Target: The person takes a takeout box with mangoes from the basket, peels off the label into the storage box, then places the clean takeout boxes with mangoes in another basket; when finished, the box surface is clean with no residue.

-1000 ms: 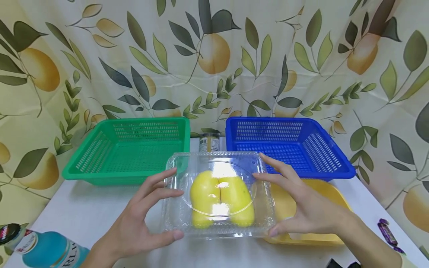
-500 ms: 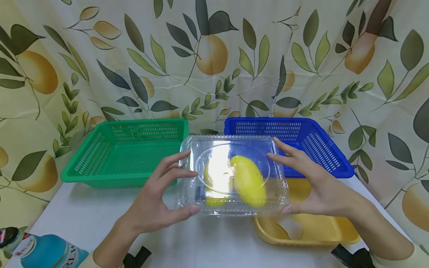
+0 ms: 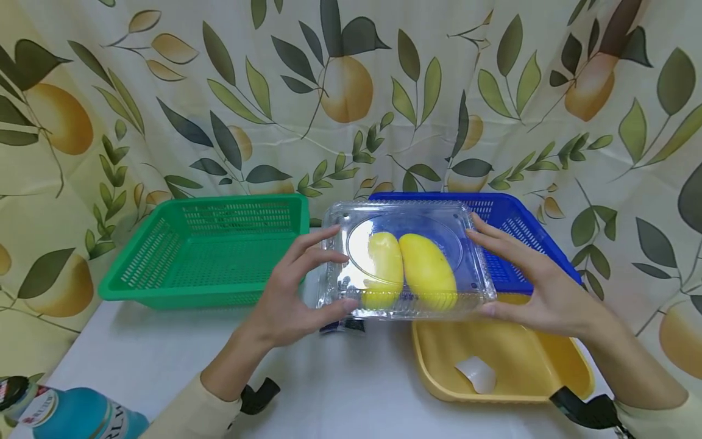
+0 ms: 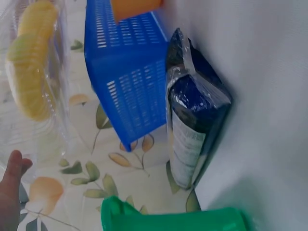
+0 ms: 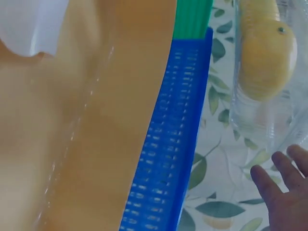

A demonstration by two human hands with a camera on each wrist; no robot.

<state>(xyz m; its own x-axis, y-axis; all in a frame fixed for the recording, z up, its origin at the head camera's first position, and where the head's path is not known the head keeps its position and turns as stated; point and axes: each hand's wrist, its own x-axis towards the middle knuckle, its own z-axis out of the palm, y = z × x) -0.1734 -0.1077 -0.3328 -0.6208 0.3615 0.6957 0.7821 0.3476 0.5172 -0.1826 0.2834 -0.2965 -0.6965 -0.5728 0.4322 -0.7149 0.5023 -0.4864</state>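
Note:
A clear plastic clamshell container [image 3: 356, 311] with two yellow mangoes [image 3: 428, 271] inside is held up in front of the blue basket, tilted toward the head camera. My left hand [image 3: 296, 299] grips its left side, thumb at the near edge and fingers at the far side. On the right side my right hand [image 3: 537, 292] holds it the same way. The left wrist view has the mangoes [image 4: 31, 62] at upper left and part of the left hand [image 4: 10, 192] below them. In the right wrist view, fingers of the right hand [image 5: 288, 192] show below the container.
A green basket [image 3: 230, 299] stands back left, a blue basket [image 3: 526, 244] back right. Before the blue one sits a yellow tray [image 3: 537, 366] with a white piece [image 3: 478, 373]. A blue bottle [image 3: 82, 411] lies front left. A dark blue packet [image 4: 192, 115] stands between the baskets.
Both hands have lifted the container and carried it right and away, from above the table's middle to before the blue basket. The mangoes have shifted inside it.

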